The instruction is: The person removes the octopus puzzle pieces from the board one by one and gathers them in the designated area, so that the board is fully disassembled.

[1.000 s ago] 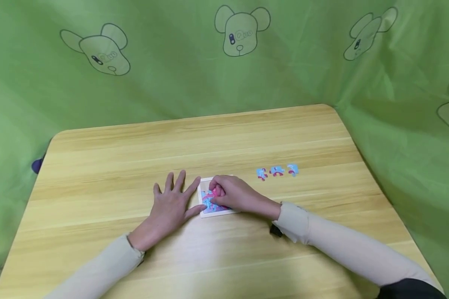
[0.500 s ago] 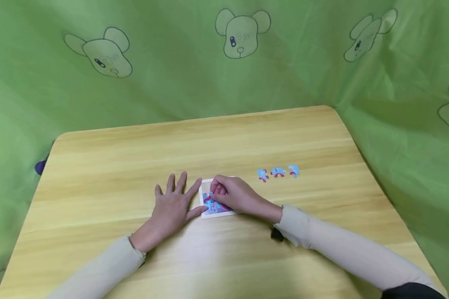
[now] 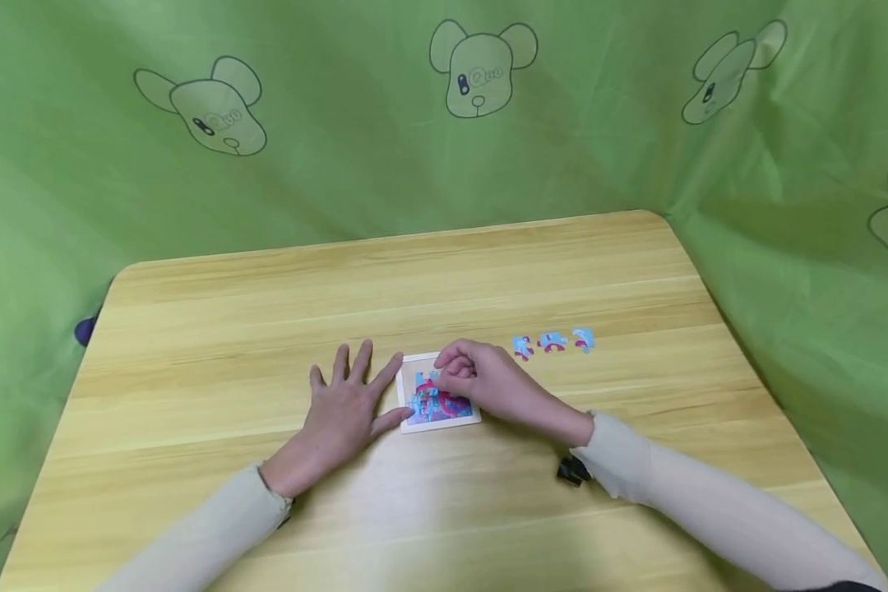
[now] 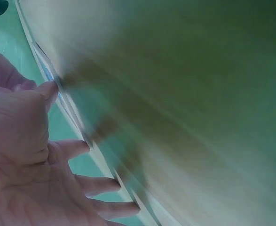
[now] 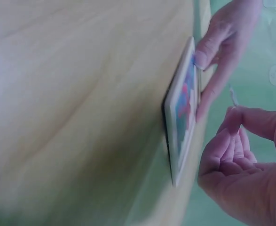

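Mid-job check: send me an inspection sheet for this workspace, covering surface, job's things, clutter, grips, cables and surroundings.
Surface: light wood-grain tabletop, rounded far corners.
Job's things: pale square puzzle frame, partly filled with blue-and-pink pieces; three loose blue-and-magenta puzzle pieces in a row to the right.
Clutter: dark purple object, part-hidden past the tabletop's left edge.
Grips: left-hand grip has fingers spread, thumb at the frame's left rim; right-hand grip pinches a thin puzzle piece, seen edge-on.
Cables: nothing seen.
Surroundings: green fabric backdrop, outlined animal heads.
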The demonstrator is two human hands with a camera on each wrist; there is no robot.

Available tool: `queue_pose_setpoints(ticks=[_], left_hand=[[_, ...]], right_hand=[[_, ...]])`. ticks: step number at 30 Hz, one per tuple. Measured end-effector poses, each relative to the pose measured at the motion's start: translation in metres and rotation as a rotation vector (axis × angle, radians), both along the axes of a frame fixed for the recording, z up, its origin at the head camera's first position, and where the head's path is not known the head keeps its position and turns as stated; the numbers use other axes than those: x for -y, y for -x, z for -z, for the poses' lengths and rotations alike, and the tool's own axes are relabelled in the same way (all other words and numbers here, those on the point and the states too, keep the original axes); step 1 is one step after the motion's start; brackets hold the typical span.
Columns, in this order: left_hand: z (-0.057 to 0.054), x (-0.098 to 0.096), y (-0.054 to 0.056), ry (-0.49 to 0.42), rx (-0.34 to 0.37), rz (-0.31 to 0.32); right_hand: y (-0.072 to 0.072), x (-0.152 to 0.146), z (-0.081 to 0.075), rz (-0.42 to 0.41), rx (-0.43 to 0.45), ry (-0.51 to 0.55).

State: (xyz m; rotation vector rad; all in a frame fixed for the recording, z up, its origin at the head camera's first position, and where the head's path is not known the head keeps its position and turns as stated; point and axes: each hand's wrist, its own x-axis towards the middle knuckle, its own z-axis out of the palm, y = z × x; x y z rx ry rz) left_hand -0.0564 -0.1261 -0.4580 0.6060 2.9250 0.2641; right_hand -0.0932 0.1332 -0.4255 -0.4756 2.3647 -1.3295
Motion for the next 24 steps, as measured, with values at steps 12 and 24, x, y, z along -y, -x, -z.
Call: queue_pose_setpoints(ticks=[12, 24], left_hand=[[-0.001, -0.002, -0.001, 0.036, -0.014, 0.022], [-0.002, 0.0, -0.001, 0.042, -0.009, 0.023]], right_hand=[[-0.012, -0.047, -0.003, 0.066, -0.022, 0.03], [-0.019, -0.101, 0.006, 0.145, 0.025, -0.022]])
